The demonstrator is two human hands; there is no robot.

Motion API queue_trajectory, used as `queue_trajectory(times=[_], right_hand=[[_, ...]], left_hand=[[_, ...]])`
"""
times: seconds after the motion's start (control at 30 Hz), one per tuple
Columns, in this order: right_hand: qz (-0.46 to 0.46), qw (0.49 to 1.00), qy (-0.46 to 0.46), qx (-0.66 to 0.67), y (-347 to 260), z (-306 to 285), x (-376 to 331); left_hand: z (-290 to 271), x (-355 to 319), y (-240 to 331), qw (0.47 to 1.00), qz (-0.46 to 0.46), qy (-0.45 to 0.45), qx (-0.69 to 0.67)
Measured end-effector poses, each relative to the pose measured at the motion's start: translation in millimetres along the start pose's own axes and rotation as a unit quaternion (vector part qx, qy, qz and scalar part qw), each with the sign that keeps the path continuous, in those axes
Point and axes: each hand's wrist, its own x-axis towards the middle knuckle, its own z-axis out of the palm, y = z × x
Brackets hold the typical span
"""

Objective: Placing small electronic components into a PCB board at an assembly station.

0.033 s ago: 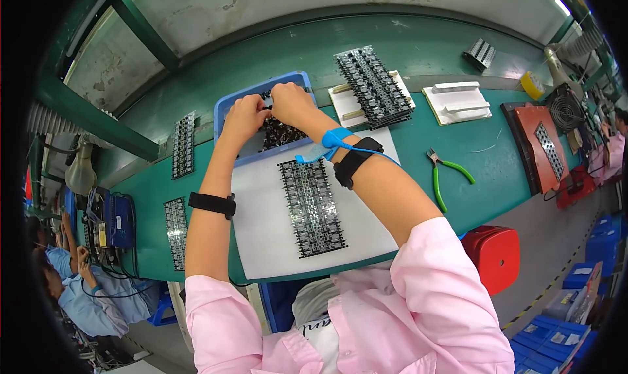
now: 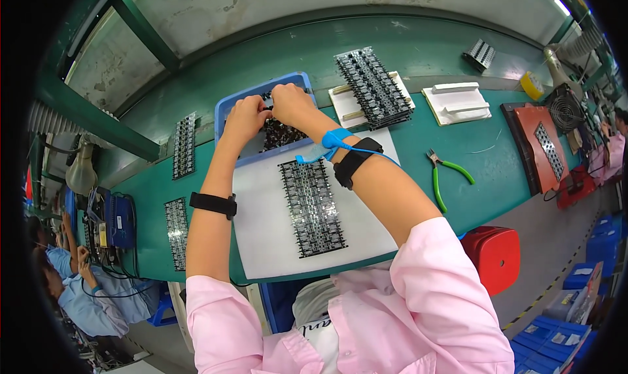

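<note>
Both hands are over a blue plastic bin [image 2: 271,153] that holds a heap of small black parts [image 2: 282,136]. My left hand [image 2: 246,117] has its fingers curled at the bin's middle, thumb toward the other hand. Close beside it, my right hand [image 2: 294,104] bends down with fingertips drawn together. Whatever the fingers pinch is too small or hidden to name. In front of the bin a panel of circuit boards [image 2: 313,210], dark-edged with silvery rows, lies flat on a white sheet [image 2: 258,230]. A blue wrist strap [image 2: 335,138] and a black band are on my right arm.
Stacked board panels [image 2: 373,86] rest on a white holder right of the bin, beside another white holder [image 2: 456,104]. Green-handled cutters [image 2: 439,178] lie on the green bench. More panels [image 2: 184,146] are at left. A red stool [image 2: 492,259] stands at right; people sit far left.
</note>
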Motion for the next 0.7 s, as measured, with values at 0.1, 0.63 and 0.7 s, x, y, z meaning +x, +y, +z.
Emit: queue_trajectory(times=[0.1, 0.63, 0.7], right_hand=[[-0.020, 1.000, 0.021, 0.006, 2.7, 4.9, -0.1], [-0.084, 0.992, 0.001, -0.092, 6.1, 28.3, -2.4], [-0.090, 0.991, -0.003, -0.095, 7.3, 29.4, -2.5]], left_hand=[[1.1, -3.1, 5.1, 0.999, 0.013, 0.016, 0.024], [8.1, -7.8, -13.9, 0.977, 0.154, 0.150, -0.007], [3.1, -14.8, -7.5, 0.987, 0.097, 0.105, -0.075]])
